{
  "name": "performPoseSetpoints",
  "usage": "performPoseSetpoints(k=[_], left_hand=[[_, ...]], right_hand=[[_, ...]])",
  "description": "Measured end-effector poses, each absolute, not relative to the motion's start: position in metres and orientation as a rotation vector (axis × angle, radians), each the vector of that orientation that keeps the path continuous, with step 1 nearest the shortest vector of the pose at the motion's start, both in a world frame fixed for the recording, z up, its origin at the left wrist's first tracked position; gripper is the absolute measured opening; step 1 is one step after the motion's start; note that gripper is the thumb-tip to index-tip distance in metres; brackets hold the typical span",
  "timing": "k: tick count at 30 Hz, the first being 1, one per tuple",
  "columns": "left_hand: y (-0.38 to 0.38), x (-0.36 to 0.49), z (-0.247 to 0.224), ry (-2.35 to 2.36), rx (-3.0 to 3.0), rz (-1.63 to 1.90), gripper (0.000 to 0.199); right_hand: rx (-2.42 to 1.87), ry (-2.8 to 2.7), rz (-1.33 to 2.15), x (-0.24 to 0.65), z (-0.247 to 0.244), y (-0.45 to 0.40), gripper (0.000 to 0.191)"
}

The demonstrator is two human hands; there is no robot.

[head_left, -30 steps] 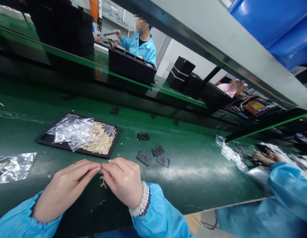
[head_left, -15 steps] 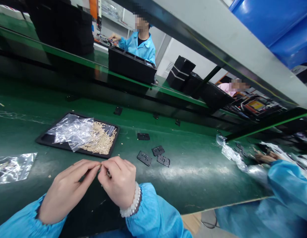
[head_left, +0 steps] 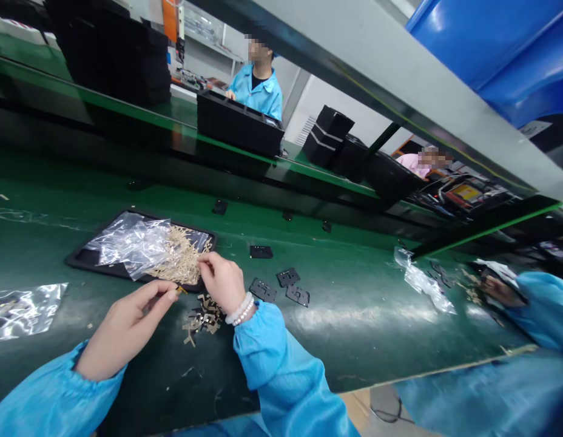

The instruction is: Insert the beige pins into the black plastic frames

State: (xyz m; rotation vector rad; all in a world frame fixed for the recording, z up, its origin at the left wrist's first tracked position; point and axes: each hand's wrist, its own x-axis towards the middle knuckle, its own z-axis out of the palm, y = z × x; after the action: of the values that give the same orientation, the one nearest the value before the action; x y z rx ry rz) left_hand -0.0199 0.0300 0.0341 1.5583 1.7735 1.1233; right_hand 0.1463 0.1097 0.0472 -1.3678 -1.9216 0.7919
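Observation:
My left hand (head_left: 131, 318) pinches a small yellow-gold strip (head_left: 182, 290) between thumb and fingertips, in front of the black tray (head_left: 77, 262). At the tray's right side, my right hand (head_left: 227, 284) reaches over the rim with its fingers closed by a heap of small beige strips (head_left: 179, 255); whatever they hold is too small to make out. Clear plastic bags (head_left: 131, 243) cover the left part of that tray. Below my right hand, a loose pile of small beige and dark pieces (head_left: 203, 318) lies on the green table (head_left: 327, 340).
Several flat black plastic parts (head_left: 288, 277) lie right of my hands. A clear bag (head_left: 26, 309) rests at the left. A co-worker's sleeve (head_left: 543, 303) and hand are at the far right, near crumpled plastic (head_left: 420, 282). Behind the table stands a black box (head_left: 238, 124).
My hands have parted. The right one moved up to the tray's heap, uncovering the loose pile, while the left keeps the strip. At the right, the co-worker's hand has shifted.

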Motion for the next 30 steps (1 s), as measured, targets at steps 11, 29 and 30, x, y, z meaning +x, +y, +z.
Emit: performPoseSetpoints(k=[11, 29, 30], left_hand=[[0.033, 0.02, 0.039, 1.521, 1.946, 0.994, 0.033], [0.132, 0.109, -0.036, 1.048, 2.612, 0.428, 0.035], [0.131, 0.108, -0.037, 1.041, 2.614, 0.42, 0.035]], right_hand=[[-1.09, -0.899, 1.875, 0.195, 0.032, 0.051, 0.044], [-1.178, -0.503, 1.383, 0.289, 0.026, -0.01, 0.049], [-1.205, -0.542, 1.359, 0.289, 0.024, -0.009, 0.048]])
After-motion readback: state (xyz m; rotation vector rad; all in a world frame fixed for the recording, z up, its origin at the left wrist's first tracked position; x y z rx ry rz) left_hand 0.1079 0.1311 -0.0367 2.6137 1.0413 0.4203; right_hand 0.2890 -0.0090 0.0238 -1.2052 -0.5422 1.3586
